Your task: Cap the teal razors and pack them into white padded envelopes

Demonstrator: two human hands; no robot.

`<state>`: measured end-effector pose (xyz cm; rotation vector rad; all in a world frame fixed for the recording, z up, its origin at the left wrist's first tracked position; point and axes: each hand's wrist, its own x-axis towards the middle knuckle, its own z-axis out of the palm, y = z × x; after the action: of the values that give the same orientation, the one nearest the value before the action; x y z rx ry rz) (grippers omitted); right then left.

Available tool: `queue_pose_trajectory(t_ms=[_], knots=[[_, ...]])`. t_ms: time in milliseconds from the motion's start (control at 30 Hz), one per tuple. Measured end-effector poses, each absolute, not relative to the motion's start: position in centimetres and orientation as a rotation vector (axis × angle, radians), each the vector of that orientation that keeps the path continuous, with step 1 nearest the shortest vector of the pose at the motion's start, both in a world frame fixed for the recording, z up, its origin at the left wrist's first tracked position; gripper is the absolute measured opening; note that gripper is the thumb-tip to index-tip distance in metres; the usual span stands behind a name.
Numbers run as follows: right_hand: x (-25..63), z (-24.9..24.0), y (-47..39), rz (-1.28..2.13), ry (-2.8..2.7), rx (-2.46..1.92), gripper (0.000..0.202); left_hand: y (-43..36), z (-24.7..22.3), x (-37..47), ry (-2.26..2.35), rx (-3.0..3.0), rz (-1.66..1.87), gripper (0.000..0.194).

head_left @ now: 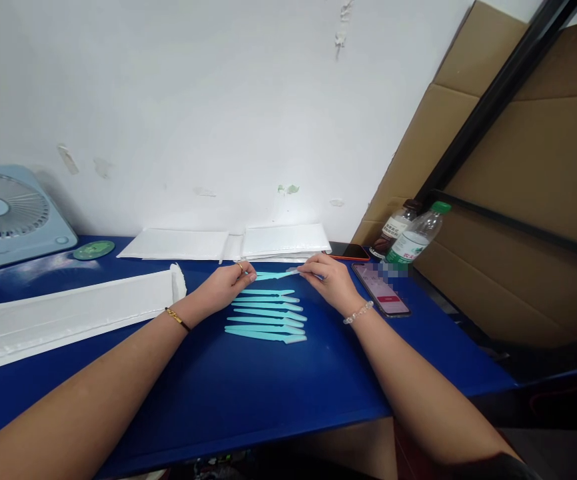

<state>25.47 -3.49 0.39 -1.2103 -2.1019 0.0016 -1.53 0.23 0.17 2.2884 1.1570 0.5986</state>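
Observation:
Several turquoise eyebrow razors (268, 321) lie in a loose column on the blue table, handles to the left and pale blade ends to the right. Beyond them, one more eyebrow razor (272, 275) stretches between my two hands. My left hand (226, 287) pinches its handle end between thumb and finger. At the other end, the fingertips of my right hand (326, 277) close on the pale, see-through blade end. Whether that end is a separate cover is too small to tell.
White padded envelopes (283, 240) lie along the wall, and another padded envelope (78, 313) rests at left. A light-blue fan (13, 213) and a green disc (93, 251) stand far left. At right are a phone (382, 293), an orange-edged phone (351, 251), and two bottles (416, 233).

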Motion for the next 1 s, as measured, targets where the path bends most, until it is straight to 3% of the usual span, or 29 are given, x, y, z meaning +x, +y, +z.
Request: queue_pose_trajectory(t_ms=[300, 533, 733, 1000], knots=[[23.9, 1.0, -4.6, 0.118, -2.240, -1.034, 0.015, -0.4, 0.1, -1.2, 1.114, 2.267, 0.499, 0.038], [25.0, 1.6, -4.6, 0.543, -2.330, -1.145, 0.014, -0.7, 0.3, -1.1, 1.071, 2.497, 0.495, 0.031], [28.5, 0.6, -2.3, 0.150, -2.031, -1.626, 0.013, -0.1, -0.4, -0.8, 1.202, 2.542, 0.489, 0.025], [27.7, -1.0, -1.5, 0.095, -2.162, -1.732, 0.004, 0.2, -0.5, -1.0, 1.244, 2.460, 0.458, 0.018]])
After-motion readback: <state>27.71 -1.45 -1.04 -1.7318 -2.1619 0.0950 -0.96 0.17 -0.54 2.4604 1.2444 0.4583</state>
